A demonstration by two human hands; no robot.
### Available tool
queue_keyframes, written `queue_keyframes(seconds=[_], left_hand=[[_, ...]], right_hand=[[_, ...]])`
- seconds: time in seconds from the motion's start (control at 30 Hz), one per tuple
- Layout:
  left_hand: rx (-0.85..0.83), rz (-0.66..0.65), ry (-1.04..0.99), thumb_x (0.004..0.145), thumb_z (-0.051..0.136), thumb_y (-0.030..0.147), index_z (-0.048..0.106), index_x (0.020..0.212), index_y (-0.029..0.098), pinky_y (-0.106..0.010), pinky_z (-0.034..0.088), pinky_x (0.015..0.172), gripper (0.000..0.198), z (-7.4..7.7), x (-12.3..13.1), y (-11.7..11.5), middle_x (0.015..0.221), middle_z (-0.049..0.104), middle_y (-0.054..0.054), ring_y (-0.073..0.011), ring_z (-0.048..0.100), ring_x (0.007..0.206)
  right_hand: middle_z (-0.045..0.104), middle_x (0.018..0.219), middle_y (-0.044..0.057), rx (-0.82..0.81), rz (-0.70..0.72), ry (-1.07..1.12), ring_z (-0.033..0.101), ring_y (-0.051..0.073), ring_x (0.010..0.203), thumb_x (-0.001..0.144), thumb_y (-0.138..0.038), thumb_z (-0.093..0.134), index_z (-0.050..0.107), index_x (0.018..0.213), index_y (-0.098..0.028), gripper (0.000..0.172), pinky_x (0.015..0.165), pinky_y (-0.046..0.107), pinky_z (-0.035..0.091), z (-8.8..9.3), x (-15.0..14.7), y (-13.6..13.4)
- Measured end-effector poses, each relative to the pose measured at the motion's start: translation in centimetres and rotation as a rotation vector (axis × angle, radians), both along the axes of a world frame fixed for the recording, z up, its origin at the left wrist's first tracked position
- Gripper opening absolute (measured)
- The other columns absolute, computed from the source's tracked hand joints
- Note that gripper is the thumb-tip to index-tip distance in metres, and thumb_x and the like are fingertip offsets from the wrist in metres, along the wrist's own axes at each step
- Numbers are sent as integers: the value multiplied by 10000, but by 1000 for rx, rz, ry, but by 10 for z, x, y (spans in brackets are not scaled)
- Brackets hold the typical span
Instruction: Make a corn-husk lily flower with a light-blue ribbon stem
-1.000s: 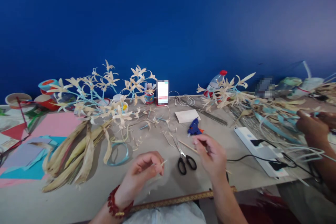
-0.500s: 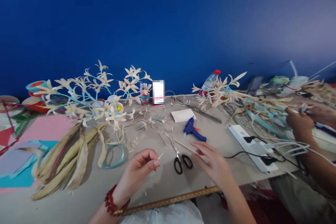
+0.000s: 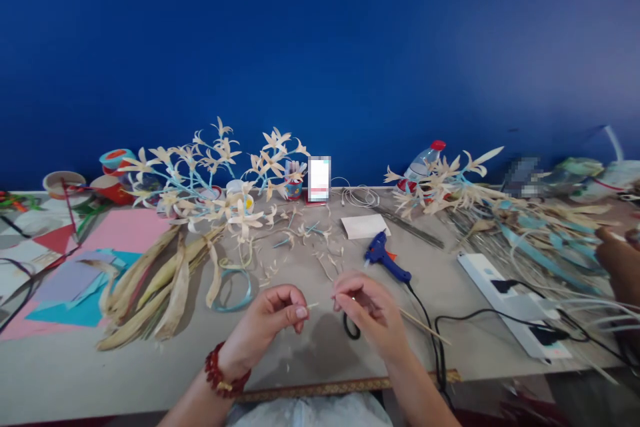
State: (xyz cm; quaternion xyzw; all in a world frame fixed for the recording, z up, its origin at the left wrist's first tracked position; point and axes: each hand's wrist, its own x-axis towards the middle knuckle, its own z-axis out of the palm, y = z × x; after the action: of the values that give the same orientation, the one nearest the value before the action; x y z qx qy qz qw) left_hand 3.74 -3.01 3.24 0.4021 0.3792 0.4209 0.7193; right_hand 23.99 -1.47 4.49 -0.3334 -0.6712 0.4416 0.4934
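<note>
My left hand (image 3: 283,312), with a red bead bracelet on its wrist, pinches a small pale strip (image 3: 313,305) between thumb and forefinger. Close to its right, my right hand (image 3: 367,310) is closed, thumb and fingers together; what it holds is too small to make out. Below its fingers a black handle loop of the scissors (image 3: 351,327) shows, the rest hidden. A thin pale stick (image 3: 425,327) lies to the right of my right hand. Beyond it rests a blue glue gun (image 3: 385,259).
Dried husks (image 3: 170,287) and coloured paper (image 3: 127,237) lie left. Pale flowers on blue stems (image 3: 200,173) stand behind. A phone (image 3: 319,179) leans near the wall. On the right are a power strip (image 3: 510,307), cables and another person's hand (image 3: 620,260).
The view has swung left. My right hand has come in towards my left hand and closed, now covering most of the scissors. The pale stick now lies on the table beyond my right wrist.
</note>
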Motion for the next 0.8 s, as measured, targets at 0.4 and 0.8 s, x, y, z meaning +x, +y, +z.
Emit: queue_keyframes(seconds=[0.4, 0.8], left_hand=[[-99, 8, -22, 740, 755, 383, 617, 718, 144, -205, 272, 477, 277, -2, -3, -3, 586, 538, 16, -76, 398, 501], [2, 137, 52, 793, 706, 317, 619, 717, 152, -225, 341, 577, 201, 2, -14, 4, 626, 542, 11, -103, 439, 585]], right_hand=[[608, 789, 19, -54, -109, 87, 582, 138, 654, 897, -264, 607, 667, 840, -221, 94, 582, 244, 461, -15, -13, 1], [675, 994, 91, 102, 40, -383, 629, 228, 944, 901, -258, 571, 668, 980, -214, 132, 824, 346, 501, -11, 21, 5]])
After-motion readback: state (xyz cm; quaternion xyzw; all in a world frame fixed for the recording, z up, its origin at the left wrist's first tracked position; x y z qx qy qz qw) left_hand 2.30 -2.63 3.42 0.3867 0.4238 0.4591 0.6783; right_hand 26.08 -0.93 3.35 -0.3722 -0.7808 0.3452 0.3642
